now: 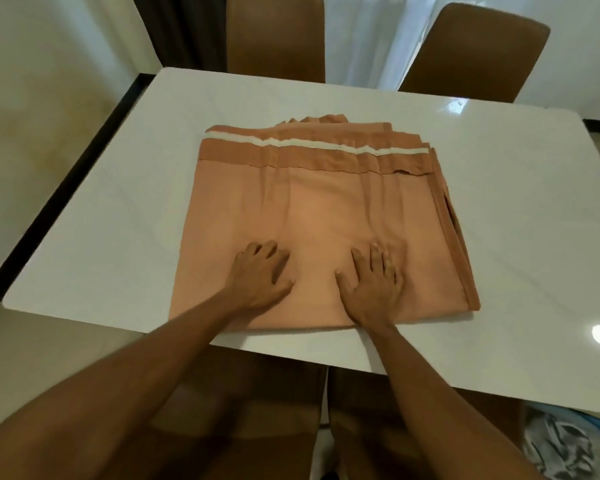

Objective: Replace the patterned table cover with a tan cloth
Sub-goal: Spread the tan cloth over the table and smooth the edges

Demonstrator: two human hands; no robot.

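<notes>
A folded tan cloth (326,209) with a white strip along its far hem lies in the middle of the bare white table (118,220). Both of my hands rest on the cloth's near part. My left hand (262,271) lies palm down with its fingers loosely bent on the fabric. My right hand (374,282) presses flat beside it, fingers spread. Neither hand grips the cloth. A bundle of patterned blue and grey fabric (561,441) lies low at the right, below the table's near corner.
Two brown chairs (274,36) (471,50) stand at the table's far side. Two more brown chair seats (243,410) sit under the near edge. A dark band (49,188) runs along the floor to the left of the table. White curtains hang behind.
</notes>
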